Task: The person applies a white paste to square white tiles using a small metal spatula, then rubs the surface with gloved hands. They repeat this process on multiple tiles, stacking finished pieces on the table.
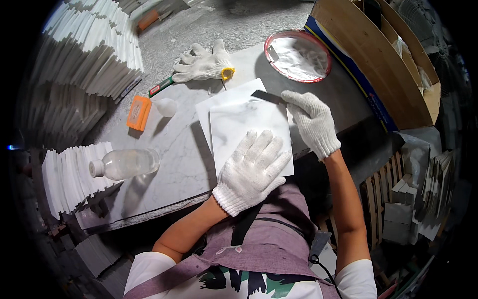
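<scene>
My left hand point(253, 169), in a white knitted glove, lies flat with fingers stretched on a square white marble tile point(244, 117) with grey veins. A second tile point(203, 112) shows from beneath it, turned at an angle. Closed around a flat dark metal blade point(267, 96), my gloved right hand point(312, 119) is at the tile's far right corner. The blade reaches left over the far edge of the tile; its grip end is hidden in the glove. I cannot tell whether the blade touches the tile.
Beyond the tiles lie a loose white glove point(206, 64) and a green-and-red stick-like tool point(162, 86). Leftward are an orange box point(139, 113), a small whitish container point(166, 107), a clear bottle point(127, 164) and tile stacks point(89, 55). A red-rimmed bowl point(269, 42) holds white material near a cardboard box point(363, 50).
</scene>
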Demonstrator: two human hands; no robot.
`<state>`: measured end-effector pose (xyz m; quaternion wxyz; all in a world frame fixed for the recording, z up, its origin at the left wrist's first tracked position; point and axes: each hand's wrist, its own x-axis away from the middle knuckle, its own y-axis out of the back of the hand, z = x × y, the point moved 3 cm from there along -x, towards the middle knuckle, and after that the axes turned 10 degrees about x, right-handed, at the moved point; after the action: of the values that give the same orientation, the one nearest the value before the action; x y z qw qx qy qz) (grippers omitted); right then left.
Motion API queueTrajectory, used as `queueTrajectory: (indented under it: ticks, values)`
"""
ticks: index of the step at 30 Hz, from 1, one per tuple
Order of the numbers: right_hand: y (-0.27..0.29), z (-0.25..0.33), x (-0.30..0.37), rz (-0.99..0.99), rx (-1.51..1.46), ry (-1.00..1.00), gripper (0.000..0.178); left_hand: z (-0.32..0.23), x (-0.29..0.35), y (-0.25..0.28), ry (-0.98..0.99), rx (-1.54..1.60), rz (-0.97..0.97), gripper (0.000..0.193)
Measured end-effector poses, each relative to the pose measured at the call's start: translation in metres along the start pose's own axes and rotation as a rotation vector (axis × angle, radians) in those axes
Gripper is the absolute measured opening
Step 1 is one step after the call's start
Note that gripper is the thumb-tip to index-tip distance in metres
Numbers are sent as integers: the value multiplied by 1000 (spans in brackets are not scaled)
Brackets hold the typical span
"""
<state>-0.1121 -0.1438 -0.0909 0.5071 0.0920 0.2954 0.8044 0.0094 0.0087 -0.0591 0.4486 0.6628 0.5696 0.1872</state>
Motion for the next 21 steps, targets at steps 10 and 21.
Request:
queueTrajectory:
  ticks: [10, 21]
  values:
    - [33, -8, 72, -61, -620, -468, 31, 15, 1, 13, 5, 436, -257, 59]
    - [40, 26, 118, -90, 168, -74, 37, -10, -7, 19, 606, 610, -19, 15]
